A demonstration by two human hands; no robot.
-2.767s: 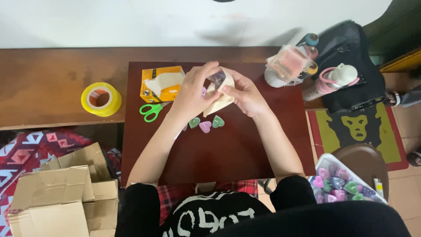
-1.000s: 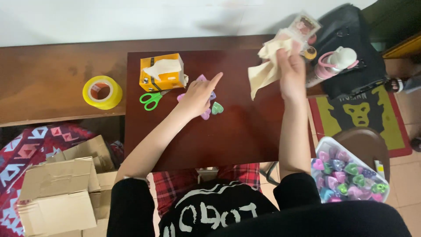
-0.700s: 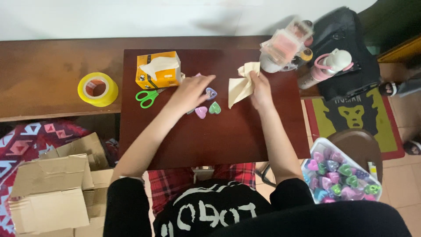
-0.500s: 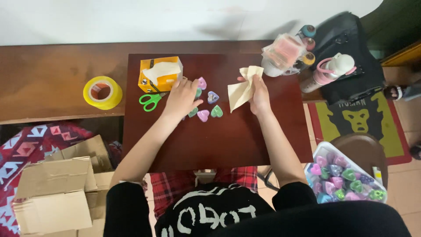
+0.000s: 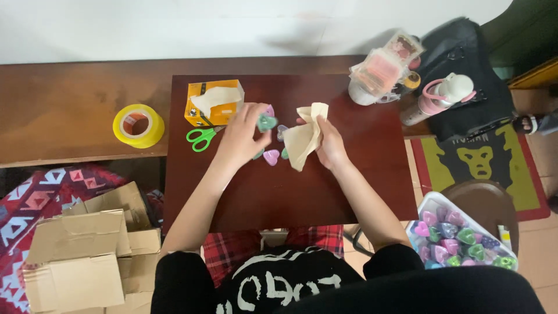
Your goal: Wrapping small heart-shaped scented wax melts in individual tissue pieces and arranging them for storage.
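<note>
Seen from above, a person seated at a dark wooden bench (image 5: 349,192) lifts a green heart-shaped piece (image 5: 267,122) with the left hand (image 5: 243,136), fingers pinched around it just right of the orange tissue box (image 5: 213,103). The right hand (image 5: 330,144) grips a crumpled beige tissue (image 5: 305,138) — fingers closed on its lower edge, the paper held up and facing the heart, apparently so the two can meet. Three more hearts, purple (image 5: 271,157) among them, lie on the bench below and to the right of the box, close under both hands. Green scissors (image 5: 201,137) rest just below the box — a yellow tape roll (image 5: 138,125) sits well to its left. Far to the lower right of the box, a clear tub (image 5: 459,238) holds many more hearts.
</note>
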